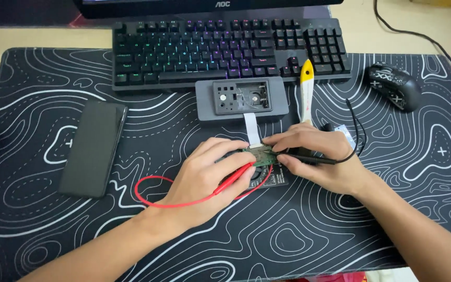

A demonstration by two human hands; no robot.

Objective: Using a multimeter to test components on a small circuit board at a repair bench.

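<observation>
My left hand [210, 172] pinches a red probe [234, 176] whose tip rests on a small green circuit board [261, 155]. A red lead [152, 201] loops away to the left over the mat. My right hand [314, 156] grips a black probe [309, 156] against the right side of the same board, its black lead [356, 125] curving up behind the hand. A white ribbon cable [252, 128] runs from the board up to a grey open device case [242, 99]. A small black meter [272, 180] lies partly hidden under the hands.
A black phone [94, 148] lies at the left on the patterned black desk mat [53, 219]. Behind are a backlit keyboard [225, 47], a black mouse [395, 86] at the right, and a yellow-handled white tool [306, 89] beside the case.
</observation>
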